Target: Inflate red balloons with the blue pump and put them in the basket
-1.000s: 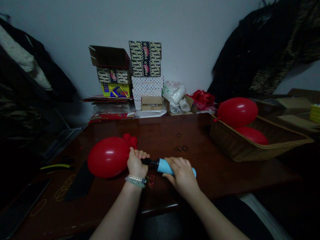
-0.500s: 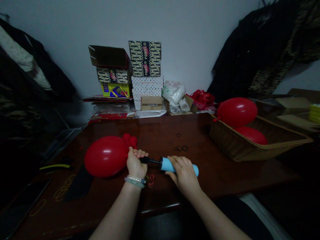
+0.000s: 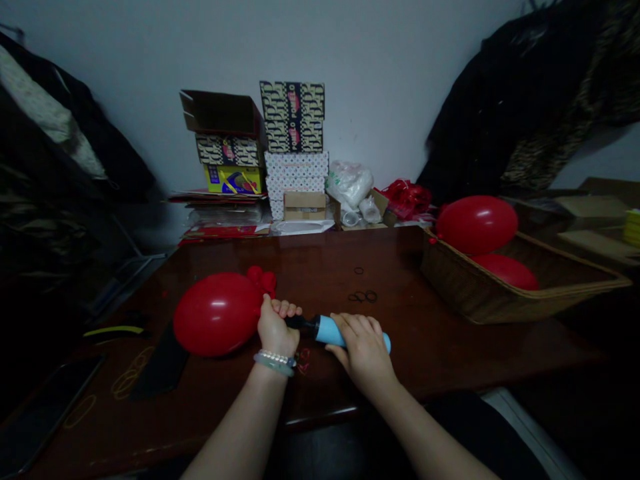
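Note:
My left hand [image 3: 279,327] is closed around the neck of an inflated red balloon [image 3: 217,313], where it meets the black end of a hand balloon pump [image 3: 327,331]. The balloon lies to the left of that hand, over the table. My right hand [image 3: 365,350] wraps round the pump's light blue barrel from above, so only its two ends show. A short black piece of the pump spans the gap between my hands. Behind the left fingers sit several limp red balloons [image 3: 262,279]. The nozzle inside the balloon neck is hidden by my left hand.
Two red balloons [image 3: 477,225] rest in a wicker basket [image 3: 465,300] at right. Black bands [image 3: 363,297] lie beyond the pump, yellow rubber bands [image 3: 131,375] and a dark phone [image 3: 47,410] at left. Stacked boxes [image 3: 295,173] stand along the wall.
My right hand has pushed the blue barrel left toward my left hand, and the black rod between them shows shorter. The balloon's size looks about the same. The view has shifted slightly.

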Available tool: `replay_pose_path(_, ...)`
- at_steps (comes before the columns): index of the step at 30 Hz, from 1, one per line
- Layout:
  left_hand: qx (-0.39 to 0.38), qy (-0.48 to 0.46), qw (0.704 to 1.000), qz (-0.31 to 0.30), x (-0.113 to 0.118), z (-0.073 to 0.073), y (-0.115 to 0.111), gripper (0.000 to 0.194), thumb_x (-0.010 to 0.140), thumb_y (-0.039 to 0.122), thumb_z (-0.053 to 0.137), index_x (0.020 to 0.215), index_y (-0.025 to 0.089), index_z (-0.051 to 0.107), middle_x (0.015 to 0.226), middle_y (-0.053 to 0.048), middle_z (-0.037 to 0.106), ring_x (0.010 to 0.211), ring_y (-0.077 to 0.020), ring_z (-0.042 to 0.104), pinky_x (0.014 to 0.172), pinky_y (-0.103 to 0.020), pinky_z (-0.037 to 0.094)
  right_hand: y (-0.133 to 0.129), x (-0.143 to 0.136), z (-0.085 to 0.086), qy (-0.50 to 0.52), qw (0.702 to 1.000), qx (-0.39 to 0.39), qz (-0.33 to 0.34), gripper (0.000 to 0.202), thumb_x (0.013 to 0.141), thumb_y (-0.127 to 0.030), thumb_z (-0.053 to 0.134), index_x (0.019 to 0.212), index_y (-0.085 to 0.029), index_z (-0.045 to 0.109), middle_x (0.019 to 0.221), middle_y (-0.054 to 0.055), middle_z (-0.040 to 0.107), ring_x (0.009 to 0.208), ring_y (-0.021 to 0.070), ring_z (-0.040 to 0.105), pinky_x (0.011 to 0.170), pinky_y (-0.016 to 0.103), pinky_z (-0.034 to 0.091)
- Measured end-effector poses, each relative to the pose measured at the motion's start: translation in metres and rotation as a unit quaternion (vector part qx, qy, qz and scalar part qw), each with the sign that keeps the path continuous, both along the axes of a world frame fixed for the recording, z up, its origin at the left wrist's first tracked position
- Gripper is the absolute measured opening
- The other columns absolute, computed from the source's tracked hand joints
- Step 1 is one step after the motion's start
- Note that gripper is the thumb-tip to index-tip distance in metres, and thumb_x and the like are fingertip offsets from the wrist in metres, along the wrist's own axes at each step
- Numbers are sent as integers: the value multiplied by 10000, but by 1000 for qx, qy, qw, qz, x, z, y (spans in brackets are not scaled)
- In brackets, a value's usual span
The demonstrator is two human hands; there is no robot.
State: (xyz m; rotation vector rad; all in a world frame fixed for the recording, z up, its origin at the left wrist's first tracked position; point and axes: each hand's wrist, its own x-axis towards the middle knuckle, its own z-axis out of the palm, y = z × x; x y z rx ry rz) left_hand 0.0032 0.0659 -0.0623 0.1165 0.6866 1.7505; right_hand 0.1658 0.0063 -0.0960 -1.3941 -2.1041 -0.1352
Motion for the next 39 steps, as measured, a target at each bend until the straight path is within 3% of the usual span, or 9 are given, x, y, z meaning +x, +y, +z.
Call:
replay_pose_path(6,-7,-2,1000,-14,-1,1,0,404,925,344,438,579,199,288,441,71,277,386,-85,329,488,-256,365,1,8,6,-3,1000,-11,5,487,836,-364,643,1285,-222,520,1189,91,624,1061,262,530,971,450,334)
replay_pose_path(12,15,-9,1000,-12,-6,5,0,427,934,335,435,563,194,277,426,83,226,348,-60,231,446,-226,310,-3,13,10,10,1000,-17,1,484,828,-352,655,1278,-226,529,1174,90,626,1037,261,530,932,437,359)
replay_pose_path(22,13,21,999,25,4,-3,0,421,948,352,406,567,193,318,436,68,289,404,-85,348,531,-254,402,-8,3,12,17,1000,6,-16,463,839,-321,642,1273,-198,537,1164,98,626,1010,261,525,904,421,365)
replay_pose_path(27,26,-1,1000,-1,6,0,-2,420,942,338,424,568,193,299,435,72,277,388,-74,324,494,-240,373,-8,4,12,18,1000,-4,-13,478,829,-335,655,1272,-200,537,1169,96,625,1018,260,527,907,413,370)
replay_pose_path(34,45,9,999,4,-17,16,2,443,949,339,407,555,192,269,412,78,236,345,-62,243,420,-223,281,-5,9,20,5,1000,-9,10,489,841,-411,629,1279,-216,534,1182,93,627,1036,248,539,898,392,383)
replay_pose_path(39,51,6,999,6,-25,17,4,444,957,344,388,554,189,285,405,75,247,347,-62,255,425,-222,291,-4,14,18,7,1000,-8,10,488,845,-406,625,1283,-214,530,1181,91,626,1047,254,535,942,412,350)
